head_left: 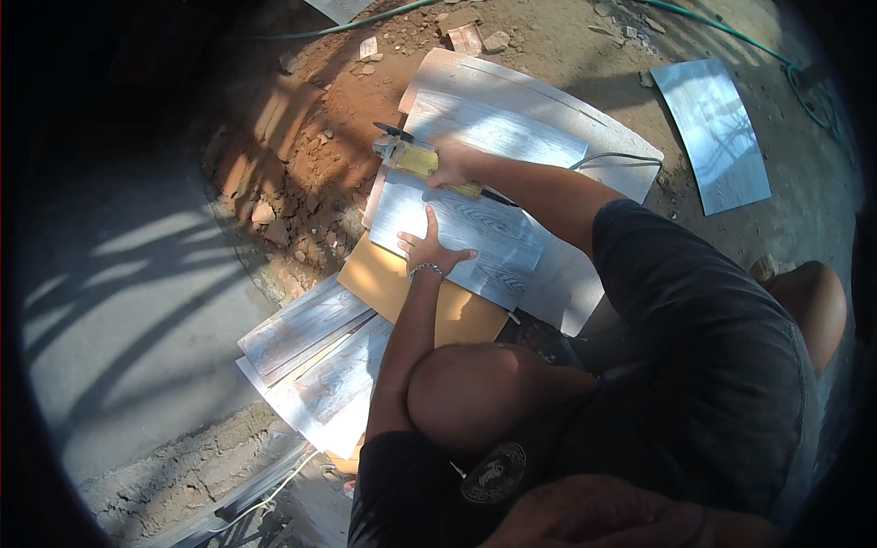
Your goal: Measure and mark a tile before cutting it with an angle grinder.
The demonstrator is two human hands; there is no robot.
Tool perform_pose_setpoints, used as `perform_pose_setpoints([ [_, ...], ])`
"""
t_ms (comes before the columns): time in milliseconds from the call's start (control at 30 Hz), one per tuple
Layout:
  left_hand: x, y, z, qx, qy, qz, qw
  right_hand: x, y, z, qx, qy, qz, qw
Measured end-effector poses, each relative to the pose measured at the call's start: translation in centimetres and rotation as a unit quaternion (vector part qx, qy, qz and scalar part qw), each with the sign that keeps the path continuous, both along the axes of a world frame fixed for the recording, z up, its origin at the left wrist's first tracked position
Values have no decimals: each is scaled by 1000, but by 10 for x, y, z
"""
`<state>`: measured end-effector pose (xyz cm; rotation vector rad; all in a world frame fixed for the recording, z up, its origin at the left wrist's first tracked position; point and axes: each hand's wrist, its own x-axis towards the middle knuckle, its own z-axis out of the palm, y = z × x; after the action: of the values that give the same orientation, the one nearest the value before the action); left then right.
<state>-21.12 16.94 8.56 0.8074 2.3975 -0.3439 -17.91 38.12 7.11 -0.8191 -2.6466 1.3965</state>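
My right hand [454,166] is wrapped round the body of a yellow angle grinder [413,159], whose head and dark disc point left, over the left edge of a grey wood-grain tile [489,239]. My left hand [429,248], with a chain bracelet at the wrist, presses flat on that tile with fingers spread. A similar tile [498,126] lies just beyond the grinder. Both rest on a larger pale board [635,146]. Whether the disc touches the tile or turns, I cannot tell. A dark cord [607,157] shows beyond my right forearm.
A tan sheet [370,269] and several wood-grain pieces [306,329] lie at the near left. Broken rubble and reddish soil [297,205] border the board's left side. Another tile [717,137] lies on the ground at right. A green hose [722,29] runs along the far side.
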Motion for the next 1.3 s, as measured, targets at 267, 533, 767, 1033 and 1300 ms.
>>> perform_pose_setpoints([
  [267, -1, -2, 1, 10, 8, -9, 1000, 18, -4, 9, 19, 2, 0, 1000],
  [533, 1, -1, 1, 6, 3, 4, 1000, 21, -4, 18, -22, -68, 11, 997],
  [767, 1, 0, 1, 7, 4, 5, 1000, 14, -4, 7, 14, -56, -2, 998],
  [1033, 1, -1, 0, 14, 8, 2, 1000, 8, -3, 6, 14, -79, 7, 997],
  [1300, 0, -1, 0, 11, 3, 4, 1000, 36, -8, 12, -7, -95, 12, 995],
])
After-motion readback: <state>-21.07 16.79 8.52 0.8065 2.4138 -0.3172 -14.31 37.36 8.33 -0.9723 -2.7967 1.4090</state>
